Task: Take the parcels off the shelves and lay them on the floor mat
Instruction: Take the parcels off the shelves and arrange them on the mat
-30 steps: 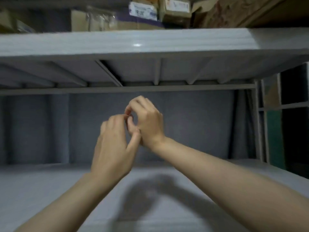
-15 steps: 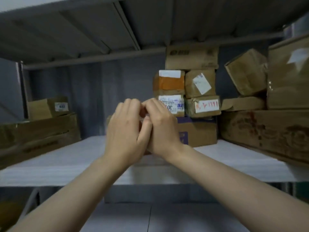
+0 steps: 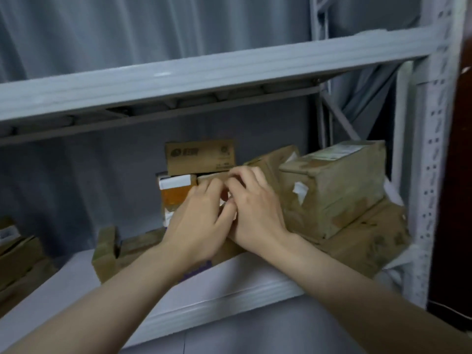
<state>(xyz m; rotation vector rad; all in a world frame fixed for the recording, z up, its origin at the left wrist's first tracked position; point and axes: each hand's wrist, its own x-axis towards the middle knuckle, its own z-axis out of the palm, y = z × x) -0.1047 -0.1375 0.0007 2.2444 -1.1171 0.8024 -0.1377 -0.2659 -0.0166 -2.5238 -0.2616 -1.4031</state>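
Cardboard parcels are stacked on the white shelf [image 3: 229,284]: a brown box [image 3: 200,157] on top, an orange-taped box [image 3: 175,192] under it, a tilted box [image 3: 273,159] beside them, and a large taped box [image 3: 334,185] lying on a bigger carton [image 3: 370,241]. My left hand [image 3: 201,221] and my right hand [image 3: 255,210] are pressed together in front of the stack, fingers curled and touching each other. No parcel shows between the fingers. The hands hide the small boxes behind them.
A low flat box [image 3: 107,249] lies left of the stack, and more cartons [image 3: 18,259] sit at the far left. The upper shelf beam [image 3: 204,70] crosses overhead. A perforated white upright [image 3: 434,175] stands at the right, a grey curtain behind.
The view has swung up from a bare lower shelf to the shelf with parcels. My joined hands have moved forward and right, closer to the stack.
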